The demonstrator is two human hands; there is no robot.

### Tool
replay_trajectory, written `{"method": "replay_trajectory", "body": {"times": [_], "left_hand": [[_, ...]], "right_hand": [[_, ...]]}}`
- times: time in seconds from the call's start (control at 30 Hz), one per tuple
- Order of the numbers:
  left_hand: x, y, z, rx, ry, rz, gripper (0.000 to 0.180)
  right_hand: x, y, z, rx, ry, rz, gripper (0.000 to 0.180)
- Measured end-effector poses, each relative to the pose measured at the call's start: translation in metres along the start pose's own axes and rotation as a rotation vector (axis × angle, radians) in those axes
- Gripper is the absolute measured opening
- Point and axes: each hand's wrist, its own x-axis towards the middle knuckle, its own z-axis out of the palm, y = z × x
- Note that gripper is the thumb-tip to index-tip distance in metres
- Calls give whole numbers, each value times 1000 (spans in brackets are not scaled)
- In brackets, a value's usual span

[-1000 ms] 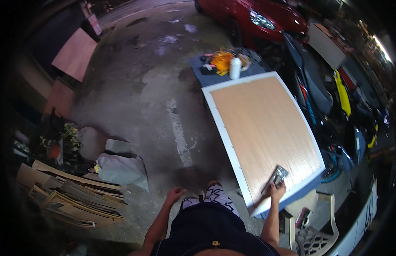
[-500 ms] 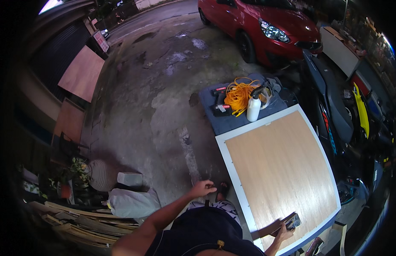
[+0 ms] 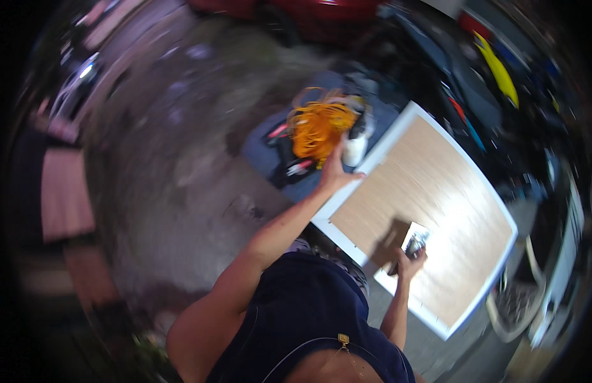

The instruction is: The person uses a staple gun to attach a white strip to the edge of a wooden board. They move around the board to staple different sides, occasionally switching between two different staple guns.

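Observation:
A wood-faced panel with a white frame (image 3: 347,238) lies in front of me, to the right. My right hand (image 3: 409,263) is closed around a small tool (image 3: 416,239) with a pale rectangular face and a shiny part; its exact kind is unclear. This tool is over the panel's near part, beside a dark shadow. My left hand (image 3: 336,173) reaches to the panel's far left corner, thumb and fingers spread. Just beyond its fingers stands a white spray bottle (image 3: 355,150) with a dark top. Blur hides whether the hand touches it.
Beside the bottle, a coil of orange cord (image 3: 318,127) and a black-and-red power tool (image 3: 296,167) lie on a blue-grey covered surface (image 3: 261,150). A motorbike (image 3: 462,89) stands beyond the panel's right side. A red car (image 3: 334,9) is at the far edge.
My left hand has gone from beside my body forward to the bottle. My right hand with the tool has moved farther over the panel. The whole view has turned and blurred.

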Motion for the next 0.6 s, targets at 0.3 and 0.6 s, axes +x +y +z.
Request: {"method": "replay_trajectory", "body": {"times": [0.3, 0.6], "left_hand": [[64, 2, 25, 99, -85, -64, 90], [124, 52, -65, 47, -216, -16, 83]], "right_hand": [[-39, -53, 62, -188, 172, 193, 94], [-53, -40, 85, -254, 248, 222, 98]]}}
